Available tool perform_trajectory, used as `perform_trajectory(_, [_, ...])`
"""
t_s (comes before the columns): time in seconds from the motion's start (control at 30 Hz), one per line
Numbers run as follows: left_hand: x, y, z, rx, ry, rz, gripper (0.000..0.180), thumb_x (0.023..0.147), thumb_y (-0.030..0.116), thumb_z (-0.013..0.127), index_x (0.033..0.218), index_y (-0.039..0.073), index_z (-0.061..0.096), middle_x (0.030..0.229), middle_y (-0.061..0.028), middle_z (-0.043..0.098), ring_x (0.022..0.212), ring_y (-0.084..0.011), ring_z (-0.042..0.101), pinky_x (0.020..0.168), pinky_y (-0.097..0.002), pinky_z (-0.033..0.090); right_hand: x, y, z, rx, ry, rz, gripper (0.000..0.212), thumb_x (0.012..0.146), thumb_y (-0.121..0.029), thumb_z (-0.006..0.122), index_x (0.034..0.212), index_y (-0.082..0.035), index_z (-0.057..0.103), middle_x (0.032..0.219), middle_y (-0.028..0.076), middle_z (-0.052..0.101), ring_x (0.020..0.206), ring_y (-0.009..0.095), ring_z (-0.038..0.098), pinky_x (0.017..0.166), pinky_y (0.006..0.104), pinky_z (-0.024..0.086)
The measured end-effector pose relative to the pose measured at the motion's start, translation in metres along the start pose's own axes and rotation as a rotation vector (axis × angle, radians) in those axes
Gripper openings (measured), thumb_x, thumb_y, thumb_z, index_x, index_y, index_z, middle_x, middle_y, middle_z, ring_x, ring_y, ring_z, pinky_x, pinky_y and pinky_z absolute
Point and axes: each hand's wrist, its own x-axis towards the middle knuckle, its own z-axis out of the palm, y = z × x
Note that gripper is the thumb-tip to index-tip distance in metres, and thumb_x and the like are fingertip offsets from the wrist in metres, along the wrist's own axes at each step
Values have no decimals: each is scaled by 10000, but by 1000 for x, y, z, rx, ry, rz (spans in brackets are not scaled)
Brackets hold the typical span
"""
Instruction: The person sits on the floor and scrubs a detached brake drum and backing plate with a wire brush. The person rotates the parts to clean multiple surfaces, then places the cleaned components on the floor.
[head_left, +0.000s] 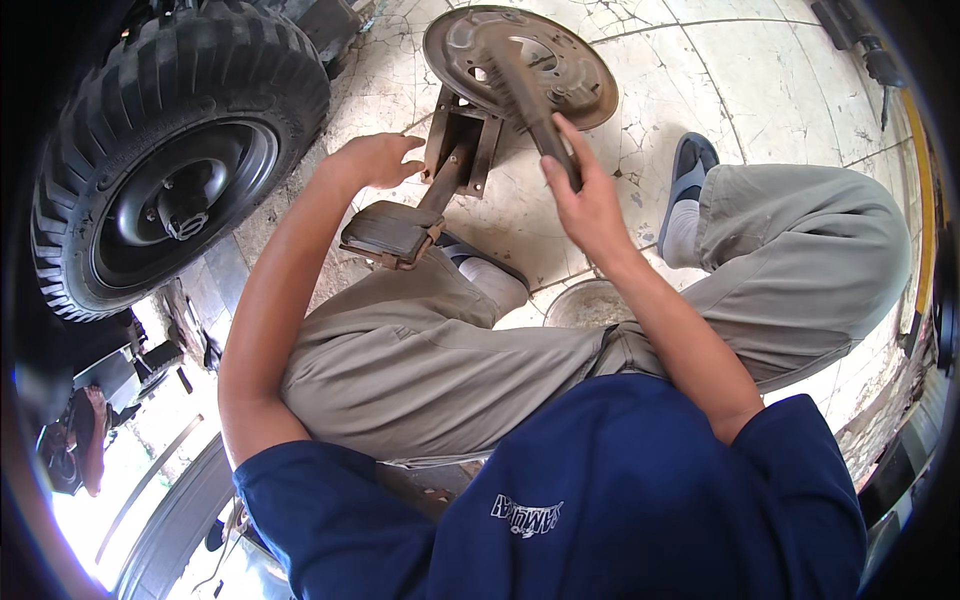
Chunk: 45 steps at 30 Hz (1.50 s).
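Shirt writing: white lettering (528, 515) across the front of the navy shirt (640, 480), upside down in this view.
Brush: in the right hand (590, 205), over the disc; the brush (528, 85) is blurred, bristles toward the left; contact with the disc cannot be told.
Right fingers: closed round the handle, pinching it against the thumb; brush head extends beyond the fingertips.
Disc: round, brown, worn metal; the disc (578, 70) is above the far end of the bracket (487, 150), ahead of both hands.
Left fingers: bent and a little spread on the left hand (378, 160), just beside the bracket's left edge; touching or apart, cannot tell.
Bar: the bar (440, 188) runs from the bracket to a dark block (390, 233) near the left foot.
Floor: pale cracked tiles (660, 95).
Wheel: black, deep-treaded wheel (190, 180) near the floor's left edge.
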Motion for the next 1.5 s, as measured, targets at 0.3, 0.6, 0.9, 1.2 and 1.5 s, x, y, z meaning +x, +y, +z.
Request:
perform_trajectory(0.3, [-2, -33, 11, 33, -34, -129, 512, 1004, 355, 554, 1402, 32, 543, 1274, -249, 640, 1198, -393, 609, 1025, -434, 475, -8, 41, 35, -339, -262, -170, 604, 962, -270, 631, 1521, -222, 409, 1050, 177, 641, 934, 389, 637, 825, 460, 509])
perform_trajectory(0.6, [10, -45, 11, -172, 27, -139, 496, 1005, 359, 562, 1388, 43, 566, 1247, -258, 653, 1153, -383, 644, 1001, -430, 490, 2, 37, 28, -469, -255, -196, 540, 962, -288, 626, 1481, -252, 476, 920, 164, 592, 864, 346, 661, 766, 449, 531])
perform_trajectory(0.9, [9, -10, 2, 39, -7, -283, 521, 1002, 452, 521, 1390, 109, 578, 1303, -220, 637, 1209, -369, 612, 1020, -457, 482, 27, 45, 22, -194, -301, -121, 490, 980, -361, 596, 1387, -90, 561, 1080, 218, 708, 960, 392, 680, 866, 440, 520])
perform_trajectory(1.2, [13, -16, 0, 36, 215, -365, 507, 1018, 470, 422, 1303, 103, 626, 1213, -240, 669, 1152, -413, 630, 1002, -508, 475, 34, 41, 14, -79, -452, 153, 472, 998, -433, 593, 1194, -7, 649, 763, 143, 642, 692, 241, 611, 682, 389, 479])
perform_trajectory(1.5, [29, -16, 5, -539, 345, -326, 897, 938, 673, 492, 1582, 87, 276, 1491, -252, 477, 1380, -413, 463, 1149, -456, 353, 30, 42, 23, -95, -360, 120, 486, 995, -474, 575, 1065, -3, 670, 704, 115, 605, 673, 218, 577, 651, 384, 458])
